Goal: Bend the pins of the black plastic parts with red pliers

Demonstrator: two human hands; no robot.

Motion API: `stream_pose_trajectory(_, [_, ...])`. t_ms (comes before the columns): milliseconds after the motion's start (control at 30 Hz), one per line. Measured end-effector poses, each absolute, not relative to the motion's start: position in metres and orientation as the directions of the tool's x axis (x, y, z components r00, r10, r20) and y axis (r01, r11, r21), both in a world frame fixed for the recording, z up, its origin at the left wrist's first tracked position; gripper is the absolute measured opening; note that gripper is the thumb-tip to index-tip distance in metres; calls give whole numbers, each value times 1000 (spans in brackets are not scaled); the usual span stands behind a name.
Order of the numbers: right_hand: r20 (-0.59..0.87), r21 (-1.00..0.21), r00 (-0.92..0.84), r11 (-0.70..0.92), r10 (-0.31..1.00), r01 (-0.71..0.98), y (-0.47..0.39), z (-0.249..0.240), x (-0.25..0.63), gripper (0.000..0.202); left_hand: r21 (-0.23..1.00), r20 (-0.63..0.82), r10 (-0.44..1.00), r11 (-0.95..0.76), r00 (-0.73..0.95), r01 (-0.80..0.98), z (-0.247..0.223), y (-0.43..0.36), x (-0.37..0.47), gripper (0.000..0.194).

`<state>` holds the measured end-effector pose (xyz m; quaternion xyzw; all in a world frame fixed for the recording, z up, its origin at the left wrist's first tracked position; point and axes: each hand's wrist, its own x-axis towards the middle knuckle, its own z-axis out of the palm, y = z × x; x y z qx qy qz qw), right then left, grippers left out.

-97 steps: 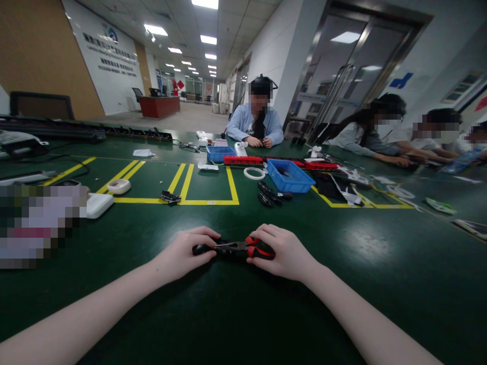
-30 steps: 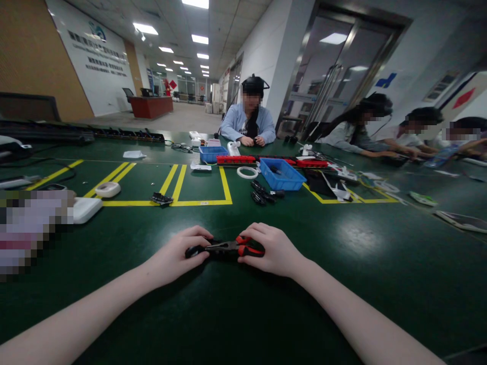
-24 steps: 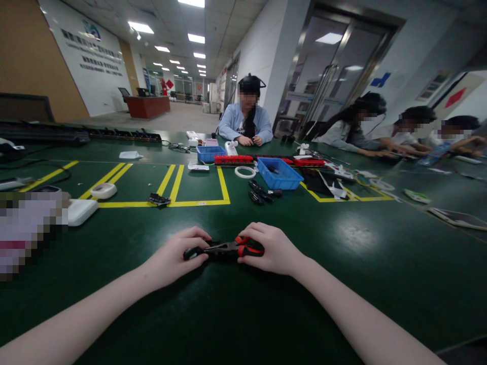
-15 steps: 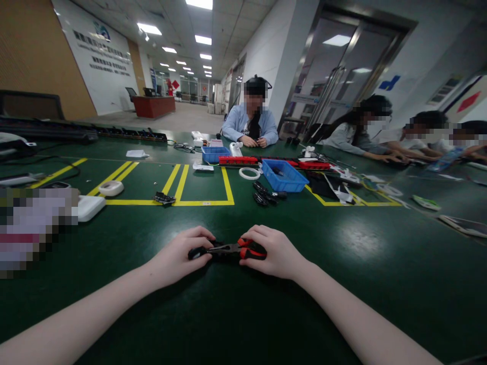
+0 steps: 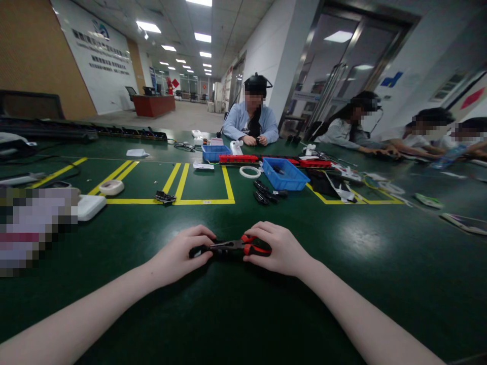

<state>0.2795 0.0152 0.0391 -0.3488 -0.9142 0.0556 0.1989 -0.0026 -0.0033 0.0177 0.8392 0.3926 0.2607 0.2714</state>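
Here the pliers lie between both hands' fingers, touching them.

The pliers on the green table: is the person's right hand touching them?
Touching. The head view shows the right hand closed over the pliers' red handles.

You sit at a wide green counter marked with yellow lines. Ceiling light panels run down a long hall; a lettered white wall stands left, glass doors right.
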Motion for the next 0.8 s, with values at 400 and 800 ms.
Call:
stream_pose_trajectory(400, [306,-239,-685,750,661,617,12,36,271,37,670,233,796,-547,558,501,17,-3,-3,13])
stream_pose_trajectory(800, [295,-266,-680,741,672,617,14,39,276,40,645,214,794,-552,569,528,17,-3,-4,12])
